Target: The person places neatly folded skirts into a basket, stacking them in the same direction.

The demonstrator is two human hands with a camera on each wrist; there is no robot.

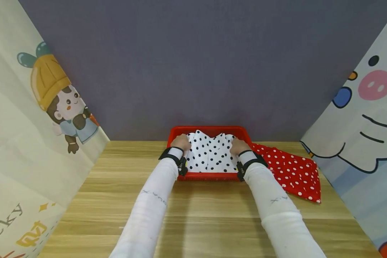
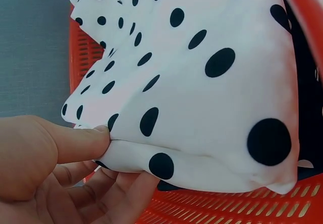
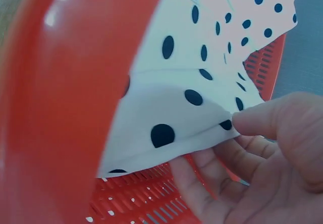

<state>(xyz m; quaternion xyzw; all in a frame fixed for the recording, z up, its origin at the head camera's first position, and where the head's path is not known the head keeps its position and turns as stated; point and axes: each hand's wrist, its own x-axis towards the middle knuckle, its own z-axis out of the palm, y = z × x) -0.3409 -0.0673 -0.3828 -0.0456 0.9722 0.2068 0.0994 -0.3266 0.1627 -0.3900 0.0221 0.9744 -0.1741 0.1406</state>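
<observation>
Wooden table. Red basket, on its far side. Red dotted cloth, right. White dotted cloth, inside basket: probably light, soft, limp; best held by opposite edges. Left hand, pinching its left edge; right hand, its right.

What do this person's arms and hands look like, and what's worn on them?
Long white sleeves cover both arms, with dark lettering on the forearms. Each wrist has a black strap with a small black device. The left hand and right hand are ungloved.
</observation>
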